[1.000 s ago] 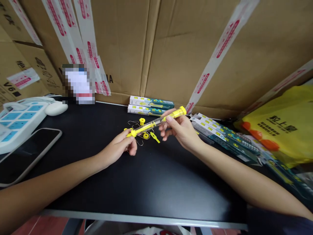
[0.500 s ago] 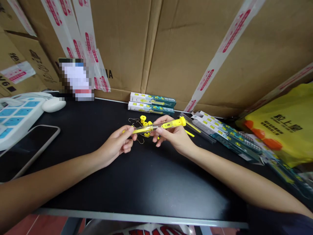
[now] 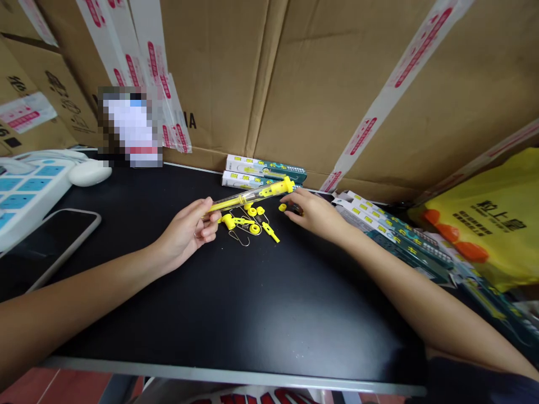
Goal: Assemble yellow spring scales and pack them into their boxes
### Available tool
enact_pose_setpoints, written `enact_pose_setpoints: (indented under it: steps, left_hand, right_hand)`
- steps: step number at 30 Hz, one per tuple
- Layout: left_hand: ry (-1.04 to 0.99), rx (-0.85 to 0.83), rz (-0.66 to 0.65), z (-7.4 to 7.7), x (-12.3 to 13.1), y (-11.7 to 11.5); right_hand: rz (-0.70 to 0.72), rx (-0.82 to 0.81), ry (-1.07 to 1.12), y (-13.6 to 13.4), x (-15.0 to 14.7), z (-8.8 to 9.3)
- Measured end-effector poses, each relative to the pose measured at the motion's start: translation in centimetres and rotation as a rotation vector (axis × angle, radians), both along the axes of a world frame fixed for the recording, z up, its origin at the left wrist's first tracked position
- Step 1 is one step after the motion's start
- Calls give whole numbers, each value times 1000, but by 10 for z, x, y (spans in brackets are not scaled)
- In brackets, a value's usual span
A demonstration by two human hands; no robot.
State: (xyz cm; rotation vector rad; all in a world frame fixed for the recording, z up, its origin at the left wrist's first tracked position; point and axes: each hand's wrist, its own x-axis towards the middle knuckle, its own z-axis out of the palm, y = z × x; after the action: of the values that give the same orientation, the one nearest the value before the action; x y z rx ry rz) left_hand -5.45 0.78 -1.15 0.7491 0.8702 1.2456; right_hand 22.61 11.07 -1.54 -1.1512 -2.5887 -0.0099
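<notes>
My left hand (image 3: 191, 227) grips the lower end of a clear tubular spring scale (image 3: 256, 194) with yellow parts inside. The tube tilts up to the right, its yellow cap at the raised end. My right hand (image 3: 315, 213) is off the tube, thumb and forefinger parted beside a small yellow cap (image 3: 282, 207) on the black table. Whether the fingertips touch that cap I cannot tell. Under the tube lie a yellow ring (image 3: 255, 229), a yellow pointer piece (image 3: 270, 231), a wire hook (image 3: 240, 238), springs and other small yellow parts.
Printed spring scale boxes (image 3: 252, 179) lie at the back, with more boxes (image 3: 391, 233) at the right. A yellow bag (image 3: 488, 207) stands far right. At left are a power strip (image 3: 37, 191), a white mouse (image 3: 90, 173) and a phone (image 3: 50, 247). Cardboard boxes (image 3: 219, 73) wall the back.
My right hand has let go of the spring scale and moved right, down by the small yellow cap. My left hand keeps hold of the tube, which now slants up more steeply.
</notes>
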Motion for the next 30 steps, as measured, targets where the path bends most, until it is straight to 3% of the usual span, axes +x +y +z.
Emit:
enact_pose_setpoints:
  steps: [4,7,13,17,25,30]
  left_hand:
    - [31,-20,-11,-1,0,0]
    - [53,-33,-14,-1,0,0]
    - [71,-17,-9,-1,-1,1]
    - [79,-13,-15,-1,0,1]
    - [112,33,-45,-4,-2,1]
    - [160,38,-55,-4,-1,-1]
  right_hand:
    - [31,-18,10,5,-1,-9]
    - [55,-87,136,6,-4,-8]
    - [162,-428,797,-23,-10,37]
    - [171,-453,806,-42,-14,54]
    - [169,-384,735,-44,-16,53]
    - [163,-453,735,-48,-19,50]
